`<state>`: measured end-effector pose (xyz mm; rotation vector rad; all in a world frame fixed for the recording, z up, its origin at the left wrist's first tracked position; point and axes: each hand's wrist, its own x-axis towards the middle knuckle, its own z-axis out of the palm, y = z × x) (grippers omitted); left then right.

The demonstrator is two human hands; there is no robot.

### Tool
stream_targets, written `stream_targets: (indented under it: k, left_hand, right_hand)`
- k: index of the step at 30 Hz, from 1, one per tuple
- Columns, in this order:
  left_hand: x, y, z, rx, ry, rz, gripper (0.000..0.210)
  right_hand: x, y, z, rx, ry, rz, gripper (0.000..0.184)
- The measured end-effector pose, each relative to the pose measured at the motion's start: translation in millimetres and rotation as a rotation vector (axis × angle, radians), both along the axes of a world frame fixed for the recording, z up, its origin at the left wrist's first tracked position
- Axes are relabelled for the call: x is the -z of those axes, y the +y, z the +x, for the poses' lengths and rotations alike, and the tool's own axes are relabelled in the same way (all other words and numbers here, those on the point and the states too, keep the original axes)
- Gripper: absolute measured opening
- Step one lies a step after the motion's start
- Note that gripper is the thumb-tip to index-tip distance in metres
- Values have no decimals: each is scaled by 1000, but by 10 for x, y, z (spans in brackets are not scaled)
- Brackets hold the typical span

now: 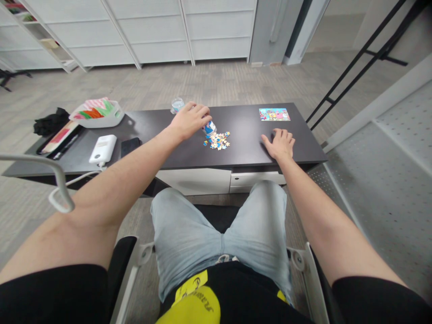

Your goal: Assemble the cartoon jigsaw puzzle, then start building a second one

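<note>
My left hand (191, 119) grips a small blue-and-white bottle (209, 128) from above, fingers curled round it. The bottle is tilted, its lower end right at a heap of jigsaw puzzle pieces (219, 141) on the dark table. Blue, yellow and pale pieces lie loosely piled, with one or two slightly apart. My right hand (280, 143) rests on the tabletop to the right of the heap, fingers spread and holding nothing. Beyond it lies a flat, colourful picture card (274, 114). A clear round container (177, 105) stands behind my left hand near the far edge.
Left on the table (245, 155) are a white basket (116, 118) of colourful items, a black tray (59, 143), a white power bank (103, 149) with a cable and a dark phone (130, 146). A black metal frame (357, 60) stands at the right.
</note>
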<state>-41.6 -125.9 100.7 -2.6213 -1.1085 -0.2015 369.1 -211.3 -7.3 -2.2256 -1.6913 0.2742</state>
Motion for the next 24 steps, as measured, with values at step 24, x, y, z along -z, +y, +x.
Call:
stream_targets:
  k: [24]
  left_hand:
    - [216, -196, -314, -65, -120, -18, 47]
  right_hand:
    - [14, 10, 1, 10, -17, 7, 75]
